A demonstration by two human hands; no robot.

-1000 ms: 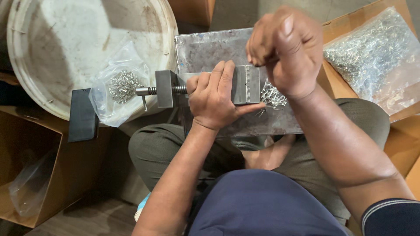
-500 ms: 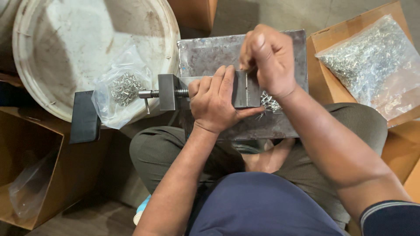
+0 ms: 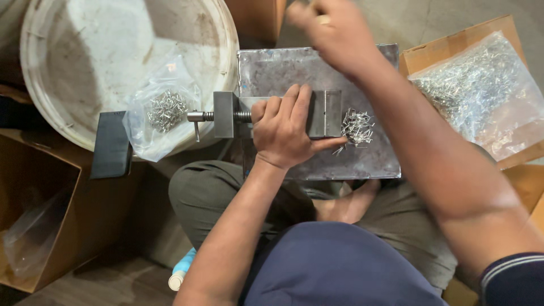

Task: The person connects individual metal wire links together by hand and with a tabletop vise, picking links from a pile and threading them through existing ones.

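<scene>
Head view: the left hand [image 3: 286, 133] lies pressed flat, fingers together, over a small grey steel vise block [image 3: 326, 113] that sits across the middle of a scuffed grey metal plate [image 3: 317, 68] resting on the person's lap. The right hand [image 3: 334, 31] is lifted above the plate's far edge, blurred; whether it pinches anything I cannot tell. The step looks like feeding pieces into the block one at a time. A loose heap of small silver metal pins [image 3: 357, 126] lies just beside the block's right end.

A clear plastic bag of pins [image 3: 161, 110] rests on the white round tub [image 3: 113, 45] by the vise's screw handle [image 3: 198, 117]; a larger bag [image 3: 476, 85] fills the cardboard box [image 3: 453, 45] to the right.
</scene>
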